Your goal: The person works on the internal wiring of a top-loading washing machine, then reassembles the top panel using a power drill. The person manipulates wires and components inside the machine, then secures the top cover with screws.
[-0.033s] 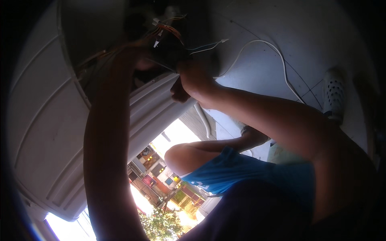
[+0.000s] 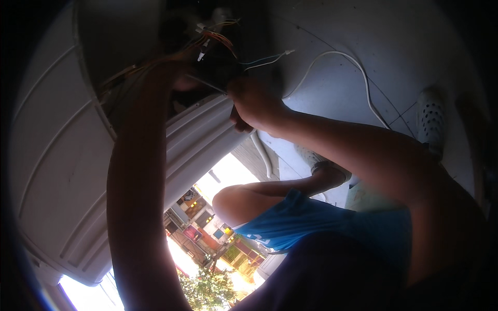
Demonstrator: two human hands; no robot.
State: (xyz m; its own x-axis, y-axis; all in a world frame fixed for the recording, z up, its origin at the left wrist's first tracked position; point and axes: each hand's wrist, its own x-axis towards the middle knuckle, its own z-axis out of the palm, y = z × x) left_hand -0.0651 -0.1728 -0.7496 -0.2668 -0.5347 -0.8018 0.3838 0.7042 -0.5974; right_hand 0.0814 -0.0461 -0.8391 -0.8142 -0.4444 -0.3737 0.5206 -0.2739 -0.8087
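Note:
My right hand (image 2: 251,106) is closed on a thin screwdriver-like tool (image 2: 210,83), whose metal shaft points up-left into the dark opening of a white ribbed appliance (image 2: 57,150). My left hand (image 2: 179,78) reaches into that opening near the shaft's far end; its fingers are in deep shadow. Orange and brown wires (image 2: 218,37) with small connectors (image 2: 204,49) hang just above both hands. A blue-and-white wire pair (image 2: 264,60) sticks out to the right.
A white cable (image 2: 367,88) loops across the pale tiled floor (image 2: 316,62). A perforated light shoe (image 2: 430,116) stands at the right. My bent leg in blue shorts (image 2: 280,223) is below my arms. A bright outdoor area with a plant (image 2: 207,285) shows at the bottom.
My right hand has shifted slightly to the right and its lower fingers have moved rightward, showing a little more of the metal shaft. The left arm has barely moved.

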